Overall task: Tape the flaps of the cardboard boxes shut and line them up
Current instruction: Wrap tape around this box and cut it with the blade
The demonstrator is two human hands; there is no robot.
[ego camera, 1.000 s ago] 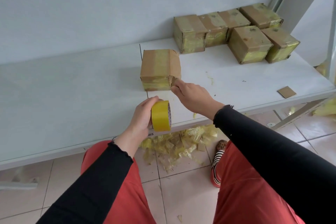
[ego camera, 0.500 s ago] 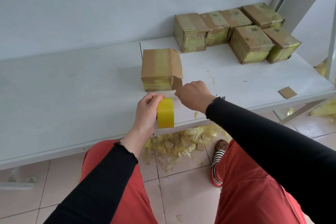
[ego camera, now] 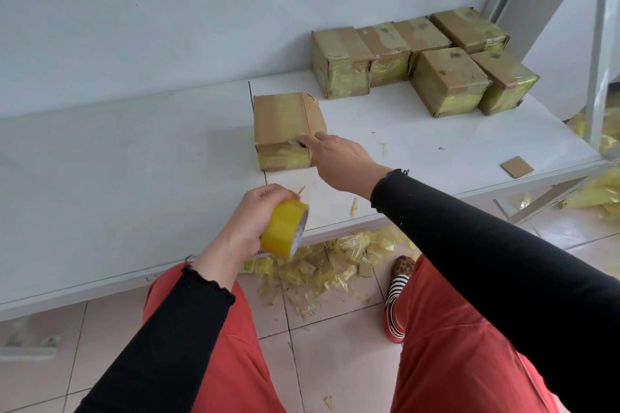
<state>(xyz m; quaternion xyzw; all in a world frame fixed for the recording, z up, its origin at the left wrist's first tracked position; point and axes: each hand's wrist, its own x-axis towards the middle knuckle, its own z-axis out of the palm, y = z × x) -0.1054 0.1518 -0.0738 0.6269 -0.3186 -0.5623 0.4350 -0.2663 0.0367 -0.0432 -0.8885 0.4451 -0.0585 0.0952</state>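
Observation:
A cardboard box point(ego camera: 281, 124) with one loose flap on its right side stands on the white table point(ego camera: 134, 161). My right hand point(ego camera: 339, 157) reaches to its front right top edge, where thumb and forefinger pinch a pale tape end against the cardboard. Nearer me, above the table's front edge, my left hand point(ego camera: 251, 218) grips a yellow tape roll point(ego camera: 285, 233), tilted. I cannot make out the clear strip between roll and box.
Several taped boxes point(ego camera: 449, 80) stand in two rows at the back right against the wall. A cardboard scrap point(ego camera: 516, 166) lies near the right front edge. Yellow tape scraps point(ego camera: 335, 261) litter the floor under the table. A metal post point(ego camera: 597, 77) rises at the right.
My right hand has gone from the roll forward to the box's top edge with the tape end. My left hand has drawn the roll back toward me and tilted it.

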